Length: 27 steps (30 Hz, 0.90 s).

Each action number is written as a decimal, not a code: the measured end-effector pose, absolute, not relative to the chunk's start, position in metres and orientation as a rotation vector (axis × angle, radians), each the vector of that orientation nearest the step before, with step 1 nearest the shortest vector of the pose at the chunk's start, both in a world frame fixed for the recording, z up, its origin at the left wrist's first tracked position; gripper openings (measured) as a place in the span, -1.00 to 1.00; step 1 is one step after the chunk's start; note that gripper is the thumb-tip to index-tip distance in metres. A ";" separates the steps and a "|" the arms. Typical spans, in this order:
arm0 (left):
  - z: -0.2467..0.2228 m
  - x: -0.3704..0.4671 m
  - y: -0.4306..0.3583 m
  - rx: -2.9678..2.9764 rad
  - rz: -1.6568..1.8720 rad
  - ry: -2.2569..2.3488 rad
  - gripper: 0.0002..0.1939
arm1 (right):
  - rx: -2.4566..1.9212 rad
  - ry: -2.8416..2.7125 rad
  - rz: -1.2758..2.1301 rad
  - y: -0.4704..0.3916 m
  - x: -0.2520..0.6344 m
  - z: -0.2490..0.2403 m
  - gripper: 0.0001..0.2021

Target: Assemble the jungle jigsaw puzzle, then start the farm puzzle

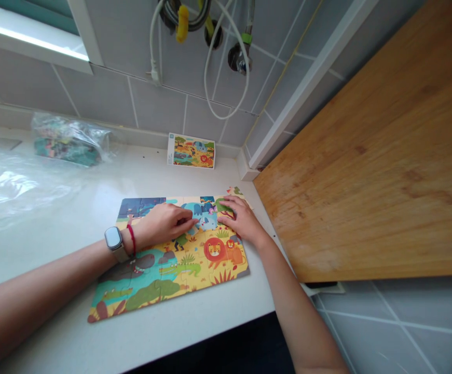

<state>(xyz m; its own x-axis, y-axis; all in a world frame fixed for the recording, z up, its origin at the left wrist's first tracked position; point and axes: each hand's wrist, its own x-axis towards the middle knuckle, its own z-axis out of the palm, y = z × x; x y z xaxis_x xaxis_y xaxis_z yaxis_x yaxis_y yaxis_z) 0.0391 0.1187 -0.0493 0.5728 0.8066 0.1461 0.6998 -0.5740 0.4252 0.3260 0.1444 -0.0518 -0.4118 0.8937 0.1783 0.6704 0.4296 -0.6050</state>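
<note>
A jigsaw puzzle (189,283) of cartoon animals, mostly joined, lies flat on the white counter. It shows a lion, crocodiles, trees and a blue elephant. My left hand (167,221), with a watch and red cord at the wrist, rests over its upper middle. Its fingers are curled, the thumb and forefinger close together by the elephant; whether a piece is between them I cannot tell. At the upper right edge my right hand (243,218) has its fingers apart, the tips touching around a tree piece (226,209). A dark blue piece (207,199) shows between both hands.
A small picture card (194,151) of the same scene leans near the tiled wall. Loose pieces (234,190) lie behind my right hand. Left are a clear bag (70,143) of pieces and crumpled plastic (15,182). A wooden panel (366,156) borders the right; cables hang above.
</note>
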 end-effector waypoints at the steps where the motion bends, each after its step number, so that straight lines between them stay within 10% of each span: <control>1: -0.049 0.039 0.119 2.490 0.473 1.231 -0.49 | -1.297 -2.211 0.620 0.145 0.328 -0.051 -0.58; 11: -0.050 0.039 0.118 2.524 0.502 1.205 -0.48 | -1.387 -2.113 0.574 0.152 0.345 -0.051 -0.92; 27: -0.035 0.053 0.104 2.746 0.636 0.964 -0.61 | -1.234 -2.381 0.709 0.153 0.346 -0.051 -0.69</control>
